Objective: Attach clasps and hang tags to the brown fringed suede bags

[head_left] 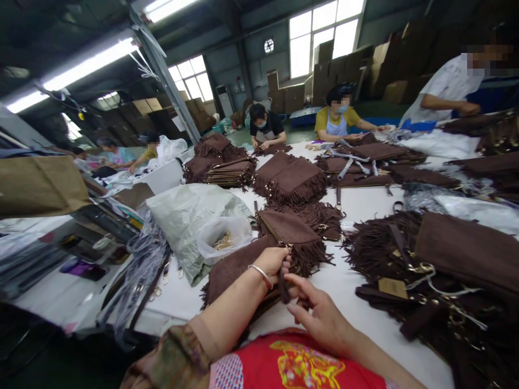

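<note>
Just in front of me, a brown fringed bag (290, 227) with a gold zipper lies over another brown bag (231, 267) on the white table (178, 294). My left hand (273, 265), with a bangle at its wrist, is closed at the zipper end of the upper bag, on a short brown strap (284, 286) that hangs down. To its right, my right hand (314, 308) reaches to the strap with thumb and forefinger apart; its other fingers are curled behind the strap and partly hidden.
Left of the bags are a clear bag of gold hardware (224, 240), a pale green sack (194, 216) and wrapped straps (141, 265). Brown bags with tags (454, 248) are piled at the right. More fringed bags (290, 175) stand ahead; people (265, 129) work across the table.
</note>
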Tool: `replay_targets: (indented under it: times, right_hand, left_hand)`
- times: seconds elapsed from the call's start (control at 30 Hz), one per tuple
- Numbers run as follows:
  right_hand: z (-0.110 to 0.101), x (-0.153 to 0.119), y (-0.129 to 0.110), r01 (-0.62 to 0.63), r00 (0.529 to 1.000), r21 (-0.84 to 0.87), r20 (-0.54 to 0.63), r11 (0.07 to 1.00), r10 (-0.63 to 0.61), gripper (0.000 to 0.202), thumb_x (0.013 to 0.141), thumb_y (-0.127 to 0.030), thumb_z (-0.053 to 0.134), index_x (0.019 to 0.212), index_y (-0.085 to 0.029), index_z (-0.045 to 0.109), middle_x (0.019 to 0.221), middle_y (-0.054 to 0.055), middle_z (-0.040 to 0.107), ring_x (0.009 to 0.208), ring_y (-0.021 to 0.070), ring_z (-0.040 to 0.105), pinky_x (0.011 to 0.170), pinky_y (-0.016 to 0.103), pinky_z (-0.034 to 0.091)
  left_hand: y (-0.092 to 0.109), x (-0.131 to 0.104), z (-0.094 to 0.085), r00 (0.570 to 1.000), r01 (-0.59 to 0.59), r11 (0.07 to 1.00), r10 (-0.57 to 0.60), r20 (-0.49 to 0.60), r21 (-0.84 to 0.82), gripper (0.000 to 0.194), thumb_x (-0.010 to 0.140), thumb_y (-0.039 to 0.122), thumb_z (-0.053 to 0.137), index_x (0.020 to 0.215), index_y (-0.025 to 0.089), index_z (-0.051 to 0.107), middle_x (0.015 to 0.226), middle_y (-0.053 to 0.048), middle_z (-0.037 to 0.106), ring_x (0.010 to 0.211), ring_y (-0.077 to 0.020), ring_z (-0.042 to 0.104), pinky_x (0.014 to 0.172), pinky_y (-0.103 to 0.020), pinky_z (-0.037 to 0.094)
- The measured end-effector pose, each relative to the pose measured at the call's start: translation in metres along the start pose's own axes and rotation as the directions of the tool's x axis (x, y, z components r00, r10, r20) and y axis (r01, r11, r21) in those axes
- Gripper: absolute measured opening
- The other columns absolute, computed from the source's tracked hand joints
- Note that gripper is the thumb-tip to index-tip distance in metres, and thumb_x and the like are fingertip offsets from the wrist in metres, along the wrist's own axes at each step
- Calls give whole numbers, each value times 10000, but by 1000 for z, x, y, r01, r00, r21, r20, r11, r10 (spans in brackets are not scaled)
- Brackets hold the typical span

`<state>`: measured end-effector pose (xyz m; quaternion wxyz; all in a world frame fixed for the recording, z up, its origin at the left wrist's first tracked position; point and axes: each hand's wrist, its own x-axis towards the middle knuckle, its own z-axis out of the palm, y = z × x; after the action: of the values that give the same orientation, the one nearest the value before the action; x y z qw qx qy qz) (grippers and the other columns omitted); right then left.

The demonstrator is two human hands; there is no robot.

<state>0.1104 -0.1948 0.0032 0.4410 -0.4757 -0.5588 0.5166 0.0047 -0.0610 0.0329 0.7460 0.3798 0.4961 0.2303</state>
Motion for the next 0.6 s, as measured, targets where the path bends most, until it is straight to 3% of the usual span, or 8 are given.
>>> replay_targets:
  times: [0.13, 0.23, 0.3, 0.33, 0.4, 0.5, 0.53, 0.6]
  right_hand:
    - [0, -14, 19, -53, 998, 130, 29, 990, 49, 520, 872, -358, 538, 1365, -222, 445, 973, 43, 649, 617, 117, 569, 591, 278, 508]
    - [2, -16, 36, -201, 977, 144, -37, 969, 209, 418, 833, -445, 556, 1157, -183, 586, 814, 13, 639, 561, 126, 552, 537, 271, 476]
    - [7, -12, 44, -262, 962, 132, -40, 956, 269, 400, 810, -472, 565, 1084, -185, 615, 774, 4, 645, 547, 133, 550, 523, 268, 462]
    - [9, -10, 47, -276, 959, 124, -31, 953, 282, 395, 808, -474, 563, 1075, -190, 621, 776, 4, 652, 548, 136, 554, 524, 267, 460]
    - [14, -5, 50, -289, 957, 97, -7, 952, 291, 379, 812, -460, 558, 1071, -193, 631, 783, 4, 660, 562, 138, 564, 542, 266, 463]
    - [21, 0, 51, -333, 943, 57, 12, 941, 333, 365, 818, -439, 553, 1072, -192, 642, 796, 3, 663, 581, 137, 577, 560, 261, 466]
    - [23, 2, 52, -355, 935, 50, 11, 934, 355, 368, 818, -443, 553, 1072, -193, 646, 797, 4, 664, 581, 138, 580, 558, 261, 466]
    - [27, 5, 54, -389, 921, 42, -3, 920, 389, 387, 816, -465, 553, 1075, -195, 651, 802, 9, 669, 576, 142, 584, 547, 265, 465]
  left_hand:
    - [12, -40, -40, 995, -91, 993, 88, 49, 74, 273, 806, 371, 661, 903, 163, 513, 602, 83, 399, 414, -11, 276, 391, -132, 151]
    - [-9, -64, -72, 998, 0, 982, -12, 63, 190, 397, 782, 493, 641, 954, 148, 543, 610, 85, 385, 418, -15, 273, 403, -141, 177]
    - [-34, -69, -87, 996, 92, 924, -79, -50, 370, 413, 820, 544, 553, 909, 141, 568, 588, 67, 421, 407, -36, 314, 410, -166, 232]
    - [-46, -70, -92, 992, 107, 856, -60, -107, 505, 407, 843, 544, 513, 868, 144, 582, 579, 45, 461, 414, -57, 367, 424, -188, 274]
    - [-63, -73, -100, 985, 58, 607, 93, -143, 793, 385, 866, 509, 488, 779, 155, 610, 605, -25, 567, 501, -127, 513, 497, -243, 362]
    - [-63, -85, -112, 954, -20, 200, 297, -41, 980, 344, 852, 467, 532, 731, 174, 665, 717, -105, 674, 701, -227, 632, 626, -302, 410]
    - [-55, -90, -118, 946, -30, 139, 323, -17, 990, 333, 852, 466, 535, 756, 184, 684, 748, -110, 692, 738, -242, 644, 648, -308, 413]
    - [-34, -95, -136, 937, -61, 136, 349, 10, 989, 312, 868, 457, 520, 837, 210, 708, 794, -92, 715, 770, -239, 655, 669, -301, 421]
